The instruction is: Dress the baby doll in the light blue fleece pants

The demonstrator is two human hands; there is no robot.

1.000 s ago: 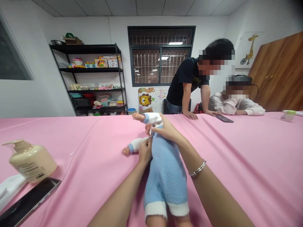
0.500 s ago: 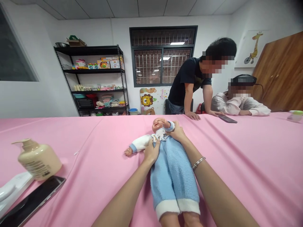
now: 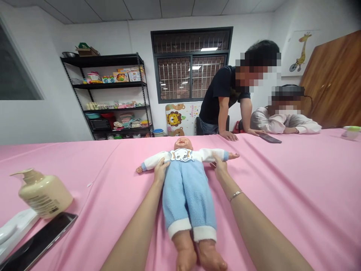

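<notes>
A baby doll [image 3: 184, 180] in a light-blue fleece outfit with white sleeves lies on its back on the pink-covered table, arms spread and bare feet toward me. A white animal face decorates its chest. My left hand [image 3: 160, 172] is at the doll's side under its arm, thumb against the blue fabric, some fingers hidden. On the other side, my right hand [image 3: 220, 167] holds the doll's white sleeve [image 3: 208, 154], thumb on top and fingers below. A silver bracelet [image 3: 236, 195] circles my right wrist.
At the left stand a beige pump bottle [image 3: 46, 194], a dark phone [image 3: 39, 241] and a white object [image 3: 17, 229]. Across the table one person [image 3: 218, 88] leans on it near another phone [image 3: 270, 138]; a second person [image 3: 284, 122] sits with folded arms. Shelves [image 3: 108, 84] stand behind.
The doll has shifted left and straightened, and its arm on my right now stretches outward. My right hand has moved from its upper body to that sleeve; my left hand shifted left too.
</notes>
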